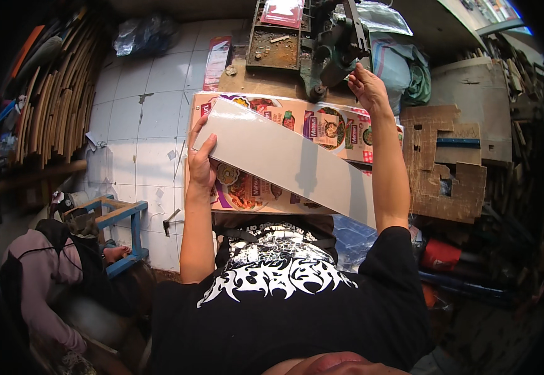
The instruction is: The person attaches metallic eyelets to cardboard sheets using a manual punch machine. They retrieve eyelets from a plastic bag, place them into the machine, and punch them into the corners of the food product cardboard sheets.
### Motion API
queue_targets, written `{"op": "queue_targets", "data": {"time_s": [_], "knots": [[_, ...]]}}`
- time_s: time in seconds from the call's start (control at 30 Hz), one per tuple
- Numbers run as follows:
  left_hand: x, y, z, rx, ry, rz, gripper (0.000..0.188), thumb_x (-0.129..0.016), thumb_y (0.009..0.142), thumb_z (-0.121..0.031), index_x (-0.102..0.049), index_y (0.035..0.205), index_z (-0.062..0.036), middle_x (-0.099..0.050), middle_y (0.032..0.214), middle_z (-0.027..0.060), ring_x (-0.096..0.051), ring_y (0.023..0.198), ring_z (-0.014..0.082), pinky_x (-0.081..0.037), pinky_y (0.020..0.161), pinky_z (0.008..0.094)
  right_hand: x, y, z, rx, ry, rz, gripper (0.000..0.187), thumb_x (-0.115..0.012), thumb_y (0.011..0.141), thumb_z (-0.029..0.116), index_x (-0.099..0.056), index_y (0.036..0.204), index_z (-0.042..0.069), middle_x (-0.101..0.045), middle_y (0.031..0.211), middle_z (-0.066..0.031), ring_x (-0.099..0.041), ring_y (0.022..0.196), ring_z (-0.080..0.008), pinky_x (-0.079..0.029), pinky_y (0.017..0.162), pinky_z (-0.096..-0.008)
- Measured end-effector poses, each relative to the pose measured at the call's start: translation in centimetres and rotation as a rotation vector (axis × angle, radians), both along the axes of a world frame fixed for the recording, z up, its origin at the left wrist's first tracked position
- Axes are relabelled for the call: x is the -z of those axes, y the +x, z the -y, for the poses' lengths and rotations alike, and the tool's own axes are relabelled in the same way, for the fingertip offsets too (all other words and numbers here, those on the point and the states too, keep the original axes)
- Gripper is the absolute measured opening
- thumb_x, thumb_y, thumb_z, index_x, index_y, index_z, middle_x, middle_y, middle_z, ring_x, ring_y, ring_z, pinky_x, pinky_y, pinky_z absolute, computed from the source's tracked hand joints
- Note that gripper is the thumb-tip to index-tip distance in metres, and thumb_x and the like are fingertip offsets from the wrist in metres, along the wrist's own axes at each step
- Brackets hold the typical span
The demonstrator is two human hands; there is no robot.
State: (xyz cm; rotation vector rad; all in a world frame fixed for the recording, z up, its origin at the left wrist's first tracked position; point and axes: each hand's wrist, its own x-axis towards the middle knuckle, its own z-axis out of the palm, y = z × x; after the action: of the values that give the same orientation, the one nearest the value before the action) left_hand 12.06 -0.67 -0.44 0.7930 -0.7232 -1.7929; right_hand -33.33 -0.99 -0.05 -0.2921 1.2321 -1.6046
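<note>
My left hand is closed on the upper left end of a long, flat, pale grey panel, thumb on top and fingers round its edge. The panel slants down to the right, its lower right end beside my right forearm. Under it lie colourful printed panels with food pictures. Beyond them stands a dark green metal bench machine. Raised beside its head, my right hand has its fingertips pinched together; whatever is between them, if anything, is too small to make out.
A metal tray with small parts adjoins the machine. Cut brown boards lie at right, near a pale sack. Stacked strips lean at far left. Another person sits lower left by a blue-framed stool.
</note>
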Motion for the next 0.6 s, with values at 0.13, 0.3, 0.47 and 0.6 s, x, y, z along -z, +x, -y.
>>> {"op": "queue_targets", "data": {"time_s": [0.13, 0.3, 0.47, 0.6], "knots": [[0.1, 0.2, 0.0, -0.007, -0.004, 0.003, 0.050, -0.061, 0.091, -0.002, -0.048, 0.139, -0.0053, -0.055, 0.132, 0.0129, -0.055, 0.119, 0.0222, -0.045, 0.103, 0.0344, -1.5, 4.5, -1.8, -0.134, -0.061, -0.067, 0.022, -0.071, 0.090, 0.011, -0.065, 0.106, -0.003, -0.069, 0.092, -0.0086, -0.070, 0.082, -0.0198, -0.061, 0.075, -0.0318], [0.2, 0.2, 0.2, 0.025, -0.034, 0.040, 0.052, -0.057, 0.092, -0.003, -0.043, 0.141, -0.0071, -0.054, 0.133, 0.0146, -0.055, 0.121, 0.0253, -0.047, 0.104, 0.0370, -0.8, 7.1, -2.6, -0.251, -0.109, -0.340, 0.020, -0.070, 0.091, 0.012, -0.067, 0.104, -0.003, -0.067, 0.085, -0.0041, -0.065, 0.075, -0.0133, -0.055, 0.071, -0.0265], [0.1, 0.2, 0.1, 0.007, -0.018, 0.022, 0.051, -0.062, 0.090, -0.005, -0.048, 0.138, -0.0051, -0.054, 0.131, 0.0120, -0.055, 0.119, 0.0213, -0.045, 0.103, 0.0334, -1.0, 8.7, -2.5, -0.319, -0.008, -0.569, 0.016, -0.070, 0.092, 0.018, -0.070, 0.095, 0.003, -0.058, 0.071, 0.0036, -0.045, 0.057, -0.0050, -0.037, 0.054, -0.0215], [0.7, 0.5, 0.1, 0.016, -0.049, 0.063, 0.051, -0.057, 0.092, -0.003, -0.043, 0.142, -0.0070, -0.053, 0.134, 0.0141, -0.056, 0.121, 0.0241, -0.047, 0.103, 0.0364, -0.4, 9.3, -2.6, -0.277, 0.009, -0.692, 0.017, -0.070, 0.092, 0.018, -0.071, 0.103, 0.005, -0.060, 0.073, 0.0061, -0.040, 0.055, -0.0012, -0.031, 0.049, -0.0206]]}}
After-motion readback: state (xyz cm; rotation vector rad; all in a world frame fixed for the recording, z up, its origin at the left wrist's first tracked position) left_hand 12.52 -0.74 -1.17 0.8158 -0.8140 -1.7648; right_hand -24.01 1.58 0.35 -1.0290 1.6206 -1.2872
